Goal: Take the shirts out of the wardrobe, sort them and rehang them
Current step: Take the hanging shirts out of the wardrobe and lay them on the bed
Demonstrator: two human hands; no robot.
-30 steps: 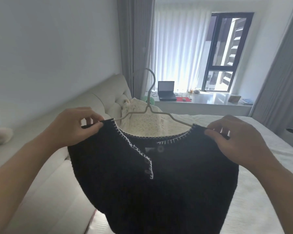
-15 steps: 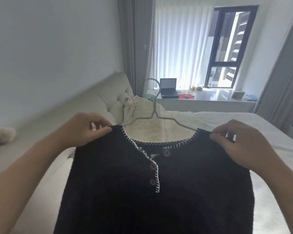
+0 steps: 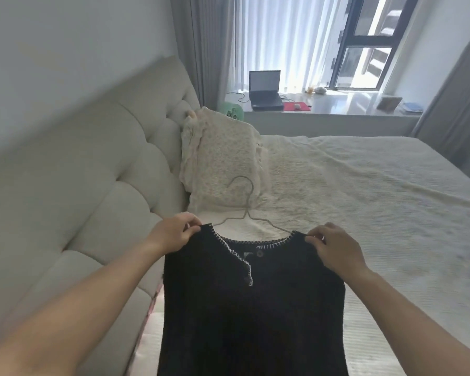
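A black knitted top (image 3: 253,316) with white stitched trim and buttons hangs in front of me over the bed. It sits on a thin wire hanger (image 3: 244,204) whose hook rises above the neckline. My left hand (image 3: 174,233) pinches the left shoulder of the top. My right hand (image 3: 334,246) pinches the right shoulder. A cream knitted garment (image 3: 220,161) lies folded on the bed by the headboard, beyond the hanger.
The bed (image 3: 377,202) with a white cover spreads to the right. A tufted headboard (image 3: 92,172) runs along the left. Behind the bed a window ledge holds a laptop (image 3: 265,89) and a red pad (image 3: 296,106). Grey curtains hang at both sides.
Both hands have lowered the black top towards the bed, and my view has tilted down. The grip on both shoulders is unchanged.
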